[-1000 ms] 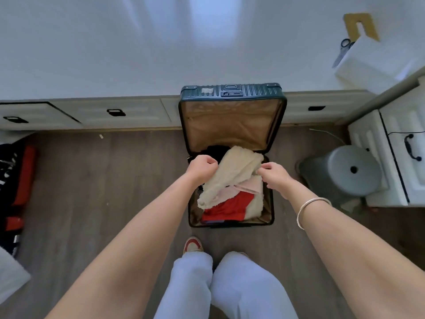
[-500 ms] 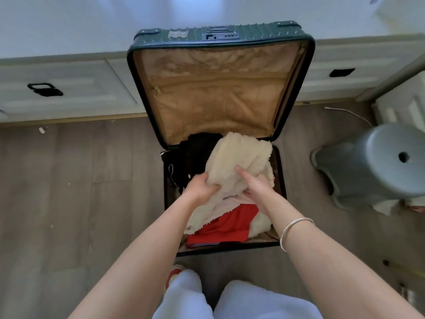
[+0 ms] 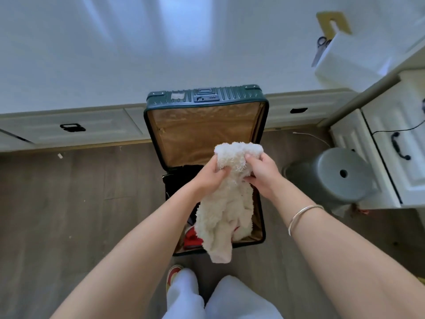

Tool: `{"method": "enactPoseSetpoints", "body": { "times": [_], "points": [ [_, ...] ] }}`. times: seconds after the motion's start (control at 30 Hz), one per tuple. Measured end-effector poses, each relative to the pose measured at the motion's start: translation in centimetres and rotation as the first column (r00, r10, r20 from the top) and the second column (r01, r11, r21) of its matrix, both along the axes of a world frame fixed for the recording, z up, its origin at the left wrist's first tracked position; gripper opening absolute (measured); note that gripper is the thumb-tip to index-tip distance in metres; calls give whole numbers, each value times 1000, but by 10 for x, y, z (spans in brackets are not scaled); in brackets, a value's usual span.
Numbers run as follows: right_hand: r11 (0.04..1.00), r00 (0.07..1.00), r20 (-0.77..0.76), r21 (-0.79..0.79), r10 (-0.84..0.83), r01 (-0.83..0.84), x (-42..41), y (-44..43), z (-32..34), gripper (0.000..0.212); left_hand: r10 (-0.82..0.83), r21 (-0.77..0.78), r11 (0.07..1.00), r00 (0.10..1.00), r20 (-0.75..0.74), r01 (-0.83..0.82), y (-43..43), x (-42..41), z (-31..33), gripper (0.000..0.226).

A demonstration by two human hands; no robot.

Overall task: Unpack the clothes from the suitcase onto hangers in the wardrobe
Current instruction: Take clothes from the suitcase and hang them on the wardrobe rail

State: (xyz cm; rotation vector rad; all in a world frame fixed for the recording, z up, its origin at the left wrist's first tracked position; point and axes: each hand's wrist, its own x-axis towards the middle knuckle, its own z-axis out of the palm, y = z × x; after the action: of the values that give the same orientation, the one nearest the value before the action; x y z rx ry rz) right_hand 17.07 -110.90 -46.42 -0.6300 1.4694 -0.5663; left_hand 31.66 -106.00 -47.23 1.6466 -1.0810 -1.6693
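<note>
A dark green suitcase [image 3: 207,96] lies open on the wooden floor, its tan-lined lid leaning against the white wardrobe base. A cream fleece garment [image 3: 226,208] hangs above the suitcase, lifted out of it. My left hand [image 3: 210,174] and my right hand [image 3: 261,172] both grip its upper end, side by side. Its lower end dangles past the suitcase's near edge. A red garment [image 3: 192,238] and dark clothes [image 3: 177,180] stay inside the suitcase.
White wardrobe doors [image 3: 138,42] and low drawers with black handles [image 3: 72,127] fill the far side. A grey plastic stool [image 3: 333,178] stands right of the suitcase, beside a white cabinet [image 3: 402,139]. My legs in white trousers are at the bottom.
Both hands closed on the cream fleece garment and raised it out of the suitcase; it now hangs free. The view rose and pulled back.
</note>
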Motion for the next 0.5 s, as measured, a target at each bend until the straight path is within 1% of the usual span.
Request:
{"method": "enactPoseSetpoints", "body": {
  "times": [0.07, 0.17, 0.27, 0.4, 0.5],
  "points": [
    [1000, 999, 39, -19, 7, -6, 0, -4, 38, 34, 3, -26, 1000, 1000, -19, -4, -4, 0, 41, 42],
    [998, 997, 73, -65, -14, 18, 2, -13, 70, 38, 10, -52, 999, 999, -52, -13, -13, -1, 75, 42],
    [994, 999, 52, -103, -17, 22, 1, -18, 111, 38, 16, -73, 997, 998, -63, -21, -19, -6, 115, 42],
    [987, 998, 3, -149, -58, 58, -5, -24, 163, 32, 1, -96, 995, 997, -75, -8, -29, -16, 163, 48],
    [980, 998, -20, -192, -64, 59, -12, -27, 201, 29, -18, -144, 989, 999, -47, 11, -36, -18, 201, 48]
  ]
}}
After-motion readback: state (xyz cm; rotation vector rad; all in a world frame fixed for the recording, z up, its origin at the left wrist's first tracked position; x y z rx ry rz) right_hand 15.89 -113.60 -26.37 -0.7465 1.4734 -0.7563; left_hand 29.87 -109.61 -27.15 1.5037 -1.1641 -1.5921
